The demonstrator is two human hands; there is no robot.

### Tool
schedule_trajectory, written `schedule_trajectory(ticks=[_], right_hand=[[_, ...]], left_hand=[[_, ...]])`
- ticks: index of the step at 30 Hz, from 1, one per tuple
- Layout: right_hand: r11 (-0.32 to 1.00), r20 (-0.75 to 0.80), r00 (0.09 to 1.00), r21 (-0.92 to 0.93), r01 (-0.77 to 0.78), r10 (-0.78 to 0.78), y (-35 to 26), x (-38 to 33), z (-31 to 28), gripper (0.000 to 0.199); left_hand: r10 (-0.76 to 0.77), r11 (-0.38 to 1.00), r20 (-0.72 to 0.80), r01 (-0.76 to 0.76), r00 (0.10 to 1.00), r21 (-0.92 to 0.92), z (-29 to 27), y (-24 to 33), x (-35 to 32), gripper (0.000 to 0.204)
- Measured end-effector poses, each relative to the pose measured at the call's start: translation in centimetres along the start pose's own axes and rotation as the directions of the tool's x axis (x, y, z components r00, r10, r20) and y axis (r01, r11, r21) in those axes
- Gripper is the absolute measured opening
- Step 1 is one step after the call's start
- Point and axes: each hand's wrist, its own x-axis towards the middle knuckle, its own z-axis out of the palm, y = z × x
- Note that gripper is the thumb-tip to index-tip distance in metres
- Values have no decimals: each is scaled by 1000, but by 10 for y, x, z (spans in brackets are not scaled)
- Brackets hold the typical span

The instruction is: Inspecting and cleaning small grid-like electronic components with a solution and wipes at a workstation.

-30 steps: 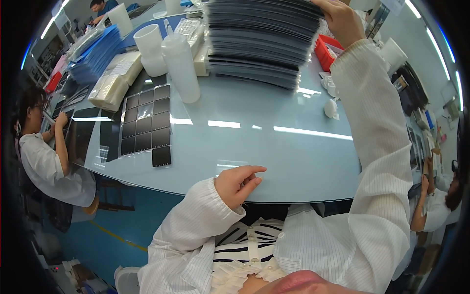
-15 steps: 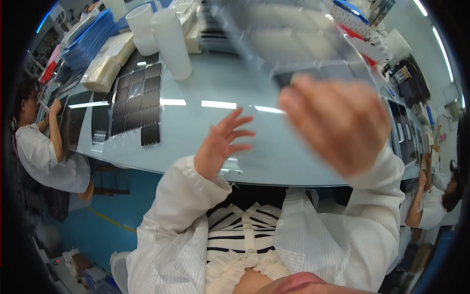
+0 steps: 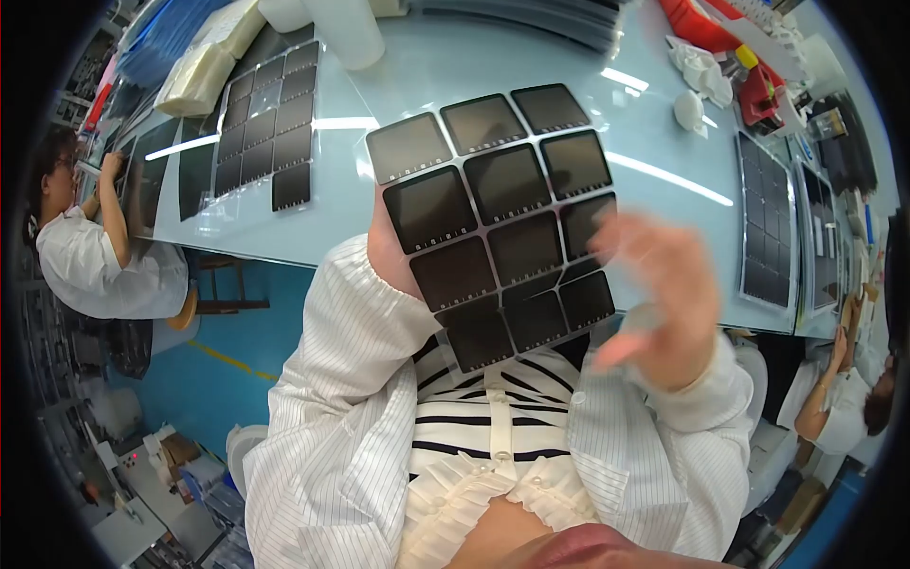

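Note:
A flexible sheet (image 3: 512,183) bearing a grid of dark rectangular panels with pale gaps is held up, tilted, over the near table edge in front of my chest. My left hand (image 3: 387,248) supports it from behind at its left side; the sheet hides the fingers. At the right edge of the sheet is my right hand (image 3: 668,294), slightly blurred, its thumb and fingers apart. Its fingertips overlap the sheet's edge, and whether they touch it I cannot tell.
Another panelled sheet (image 3: 268,119) lies at the left, with a loose dark panel (image 3: 291,188) by its corner. A white bottle (image 3: 349,33) stands behind. More panels (image 3: 766,223) lie at the right, near a red bin (image 3: 700,24). A co-worker (image 3: 104,256) sits at the left, another at the right.
The panelled sheet has come down from the far side of the table to in front of my chest. My left hand has moved behind it. The right hand has drawn nearer and opened.

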Motion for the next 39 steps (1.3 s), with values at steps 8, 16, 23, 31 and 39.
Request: schedule_trajectory(ticks=[8, 16, 23, 31, 39], right_hand=[[380, 193, 643, 668, -639, 741, 48, -36, 8, 21], [464, -24, 639, 708, -532, 769, 51, -52, 12, 21], [465, 23, 634, 660, -590, 773, 49, -61, -4, 17], [480, 110, 644, 576, -662, 757, 55, -67, -22, 22], [486, 124, 667, 590, -645, 735, 60, -69, -26, 25]], left_hand=[[-132, 917, 21, 130, 991, -377, -15, -21, -4, 75], [188, 274, -194, 139, 963, 952, 20, -1, -27, 45], [403, 333, -194, 54, 894, 941, 24, -5, -25, 8], [446, 296, -92, -50, 890, 954, 30, -5, -24, 8], [425, 323, -99, -49, 900, 945, 34, -5, -26, 9]])
